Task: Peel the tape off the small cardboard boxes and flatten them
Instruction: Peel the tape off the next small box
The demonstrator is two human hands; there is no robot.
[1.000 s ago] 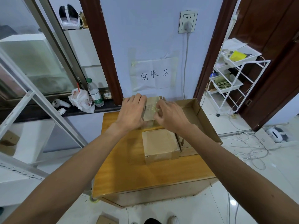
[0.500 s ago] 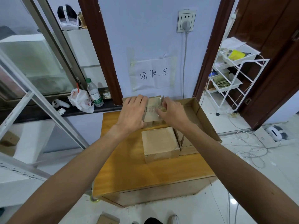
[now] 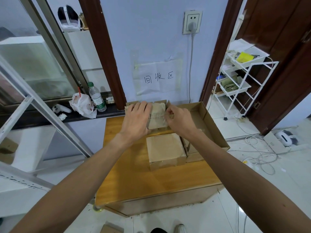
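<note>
A small cardboard box [image 3: 157, 115] with clear tape across its top is held up over the far side of the wooden table [image 3: 134, 179]. My left hand [image 3: 137, 118] grips its left side, fingers over the top edge. At the box's right edge, my right hand [image 3: 180, 119] pinches a strip of the clear tape. A second small taped box [image 3: 165, 151] lies on the table just in front of my hands. More small boxes stand behind the held one, mostly hidden.
A large open cardboard box [image 3: 212, 125] sits at the table's right side. A water bottle [image 3: 97, 97] and a plastic bag [image 3: 82, 105] rest on the dark sill to the left. A white wire rack [image 3: 242, 81] stands right, with cables [image 3: 257, 148] on the floor.
My right hand has shifted from the top of the held box to its right edge and now pinches the tape. My left hand keeps its grip.
</note>
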